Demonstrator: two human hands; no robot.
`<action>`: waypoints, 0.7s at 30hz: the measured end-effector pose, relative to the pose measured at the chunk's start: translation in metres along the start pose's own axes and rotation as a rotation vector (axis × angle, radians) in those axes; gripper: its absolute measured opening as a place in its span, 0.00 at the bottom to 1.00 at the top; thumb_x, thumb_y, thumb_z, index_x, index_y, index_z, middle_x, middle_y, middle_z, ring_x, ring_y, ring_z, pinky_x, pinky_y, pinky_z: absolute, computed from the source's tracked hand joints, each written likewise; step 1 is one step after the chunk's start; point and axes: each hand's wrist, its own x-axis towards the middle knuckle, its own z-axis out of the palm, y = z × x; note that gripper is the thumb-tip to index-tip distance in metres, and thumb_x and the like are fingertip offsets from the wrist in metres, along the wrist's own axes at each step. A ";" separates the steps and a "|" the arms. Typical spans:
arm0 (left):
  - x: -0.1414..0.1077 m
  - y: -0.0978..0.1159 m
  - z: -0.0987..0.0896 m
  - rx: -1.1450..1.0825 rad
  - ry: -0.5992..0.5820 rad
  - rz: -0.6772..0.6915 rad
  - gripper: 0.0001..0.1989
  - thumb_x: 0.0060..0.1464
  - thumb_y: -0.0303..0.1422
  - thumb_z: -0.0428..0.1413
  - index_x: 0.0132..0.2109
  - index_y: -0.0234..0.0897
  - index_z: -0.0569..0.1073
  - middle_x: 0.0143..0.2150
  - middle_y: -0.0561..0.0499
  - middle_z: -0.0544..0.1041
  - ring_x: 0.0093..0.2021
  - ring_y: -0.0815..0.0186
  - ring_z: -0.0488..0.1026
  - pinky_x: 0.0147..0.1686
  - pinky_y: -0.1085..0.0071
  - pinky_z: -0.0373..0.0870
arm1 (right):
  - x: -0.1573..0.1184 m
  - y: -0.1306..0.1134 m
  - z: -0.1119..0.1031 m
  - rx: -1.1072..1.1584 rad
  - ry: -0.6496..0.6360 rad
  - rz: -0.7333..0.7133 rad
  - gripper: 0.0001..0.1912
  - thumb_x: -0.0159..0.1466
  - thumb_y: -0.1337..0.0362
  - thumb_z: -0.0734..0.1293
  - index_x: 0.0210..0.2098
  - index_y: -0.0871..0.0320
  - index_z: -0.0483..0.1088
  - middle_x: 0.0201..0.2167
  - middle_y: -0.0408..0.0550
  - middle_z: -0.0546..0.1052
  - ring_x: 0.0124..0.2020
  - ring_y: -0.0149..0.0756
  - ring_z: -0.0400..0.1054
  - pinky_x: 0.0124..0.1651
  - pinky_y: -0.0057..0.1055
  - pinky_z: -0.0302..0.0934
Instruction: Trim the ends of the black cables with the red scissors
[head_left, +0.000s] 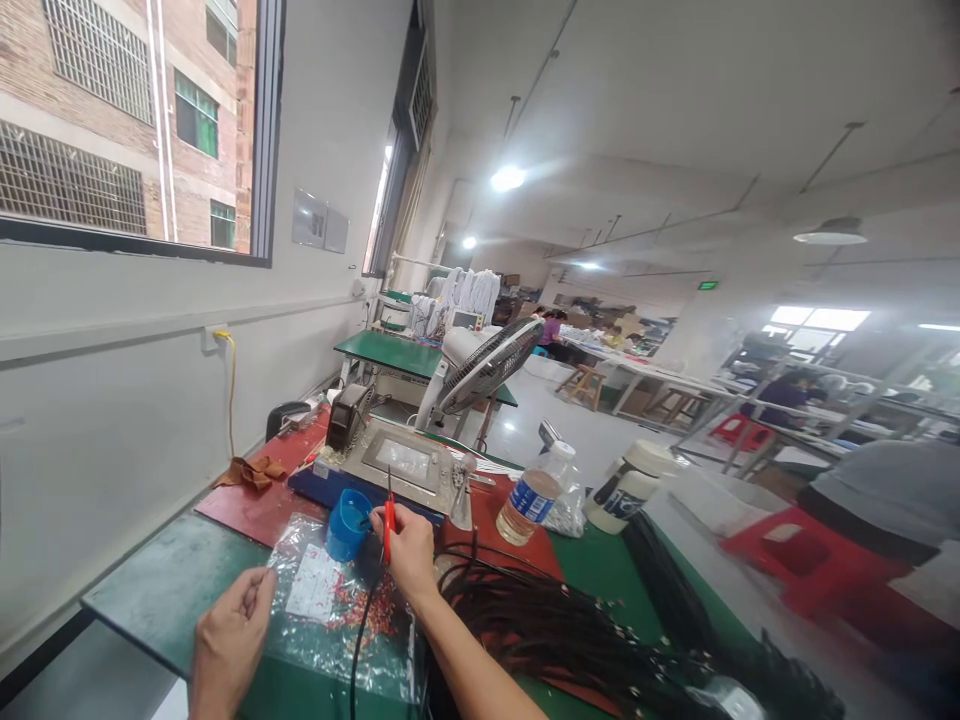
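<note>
My right hand (405, 550) grips a slim tool with a red handle (389, 530) and a thin dark tip pointing up; its exact kind is unclear. A black cable (362, 630) hangs down from near those fingers. Just left of them stands a blue plastic cup (347, 528). My left hand (234, 632) is closed, thumb against curled fingers, by the left edge of a clear plastic bag (300, 640); anything in it is hidden. On the bag lie a white paper (312, 585) and many small red and orange scraps (371, 608).
Right of my arm spreads a bundle of black cables (547, 620). Behind are a blue-based machine (397, 462), a bottle of liquid (528, 505), a white jar (628, 488) and a fan (491, 368). A brown cloth (253, 472) lies left. A person sits on a red stool (795, 545) at right.
</note>
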 end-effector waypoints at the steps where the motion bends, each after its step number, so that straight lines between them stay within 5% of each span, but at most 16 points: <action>1: 0.000 -0.001 0.000 0.001 0.002 0.002 0.12 0.49 0.44 0.52 0.29 0.42 0.73 0.20 0.59 0.61 0.21 0.69 0.63 0.24 0.78 0.61 | 0.000 0.001 0.001 0.068 -0.001 0.011 0.11 0.53 0.57 0.66 0.28 0.57 0.76 0.24 0.45 0.77 0.29 0.37 0.70 0.31 0.26 0.60; 12: 0.000 0.000 -0.001 0.003 0.029 0.015 0.12 0.48 0.43 0.53 0.28 0.41 0.73 0.18 0.59 0.62 0.20 0.69 0.64 0.22 0.78 0.61 | -0.009 -0.004 -0.019 0.585 -0.075 0.198 0.21 0.48 0.51 0.71 0.33 0.63 0.74 0.12 0.37 0.62 0.13 0.24 0.52 0.17 0.22 0.47; 17: -0.001 0.004 -0.004 0.001 0.014 -0.048 0.12 0.47 0.44 0.53 0.31 0.41 0.73 0.19 0.59 0.65 0.22 0.68 0.66 0.24 0.77 0.63 | -0.022 -0.005 -0.056 0.824 -0.053 0.278 0.18 0.46 0.56 0.74 0.32 0.62 0.74 0.12 0.36 0.61 0.14 0.22 0.52 0.17 0.20 0.46; 21: -0.001 0.009 -0.005 0.044 0.033 -0.074 0.12 0.46 0.43 0.54 0.33 0.41 0.74 0.20 0.58 0.66 0.23 0.68 0.67 0.25 0.76 0.63 | -0.030 0.013 -0.107 0.664 0.099 0.164 0.19 0.48 0.54 0.72 0.33 0.62 0.74 0.13 0.37 0.63 0.15 0.24 0.53 0.18 0.22 0.48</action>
